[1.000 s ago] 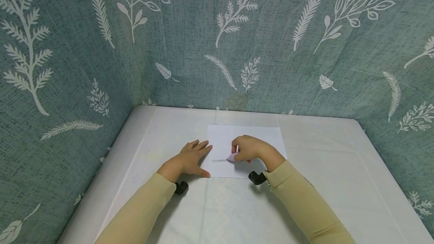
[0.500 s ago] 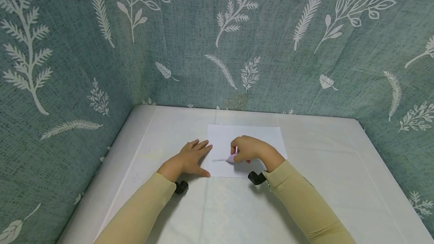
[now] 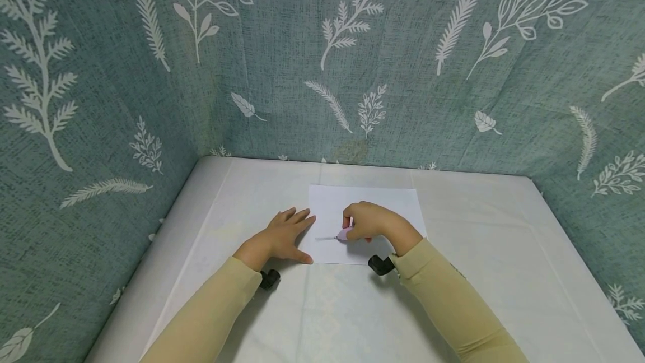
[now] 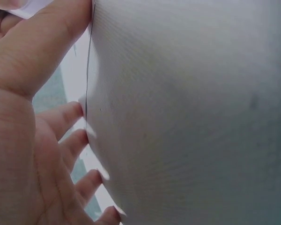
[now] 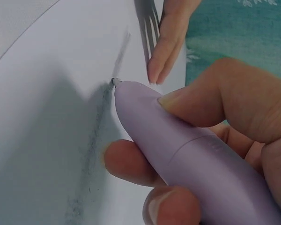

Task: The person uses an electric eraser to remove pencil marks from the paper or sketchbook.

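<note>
A sheet of white paper (image 3: 322,198) lies on the table with a thin grey streak (image 3: 325,238) on it. My left hand (image 3: 282,234) is spread flat at the paper's left edge, its thumb by the near left corner. In the left wrist view, this hand's fingertips (image 4: 79,140) touch the white surface. My right hand (image 3: 375,220) pinches a lilac pen-shaped tool (image 3: 345,233) above the sheet. Up close, the tool (image 5: 178,136) has a fat, seamed body, and its small tip touches the streak (image 5: 123,51). A broader grey speckled band (image 5: 91,145) runs behind the tip.
A white cloth covers the table (image 3: 478,228). Green leaf-patterned fabric (image 3: 282,60) hangs behind it and at both sides. Black wrist mounts (image 3: 381,265) stick out below each sleeve.
My right hand and the lilac tool have shifted very slightly left along the streak. The left hand and the paper have stayed in place.
</note>
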{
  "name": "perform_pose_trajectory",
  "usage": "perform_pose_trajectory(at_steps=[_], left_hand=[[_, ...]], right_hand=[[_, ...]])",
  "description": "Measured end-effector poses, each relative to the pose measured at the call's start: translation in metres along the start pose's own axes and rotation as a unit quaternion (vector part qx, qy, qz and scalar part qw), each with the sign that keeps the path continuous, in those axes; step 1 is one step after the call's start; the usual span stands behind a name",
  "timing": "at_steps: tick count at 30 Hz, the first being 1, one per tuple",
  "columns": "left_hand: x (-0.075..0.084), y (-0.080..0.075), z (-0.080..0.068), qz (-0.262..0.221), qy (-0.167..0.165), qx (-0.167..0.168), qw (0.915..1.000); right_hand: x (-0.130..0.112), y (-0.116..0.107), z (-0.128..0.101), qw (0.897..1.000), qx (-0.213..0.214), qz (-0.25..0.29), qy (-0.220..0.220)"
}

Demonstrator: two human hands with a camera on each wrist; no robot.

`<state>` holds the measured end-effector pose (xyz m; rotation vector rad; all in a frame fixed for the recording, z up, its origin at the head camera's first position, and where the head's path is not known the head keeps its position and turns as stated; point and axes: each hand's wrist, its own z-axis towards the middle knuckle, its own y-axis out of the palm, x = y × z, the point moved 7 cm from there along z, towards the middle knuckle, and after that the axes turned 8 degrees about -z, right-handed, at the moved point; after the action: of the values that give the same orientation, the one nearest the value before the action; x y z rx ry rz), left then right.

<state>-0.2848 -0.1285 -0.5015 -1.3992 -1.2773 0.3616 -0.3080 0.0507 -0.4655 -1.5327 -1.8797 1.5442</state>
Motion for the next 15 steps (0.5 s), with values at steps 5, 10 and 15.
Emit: perform_pose_trajectory(at_steps=[5, 10, 15], left_hand=[[-0.0014, 0.0016, 0.0012, -0.001, 0.000, 0.000, 1.0000], [-0.0029, 0.0024, 0.0021, -0.002, 0.001, 0.002, 1.0000], [-0.0040, 0.0030, 0.0022, -0.003, 0.000, 0.003, 1.0000]], right_hand=[[-0.0020, 0.0013, -0.0018, 1.000, -0.003, -0.003, 0.004], [0.0013, 0.0048, -0.0017, 1.000, -0.010, -0.007, 0.003], [0.0037, 0.0067, 0.0001, 1.000, -0.007, -0.003, -0.010]])
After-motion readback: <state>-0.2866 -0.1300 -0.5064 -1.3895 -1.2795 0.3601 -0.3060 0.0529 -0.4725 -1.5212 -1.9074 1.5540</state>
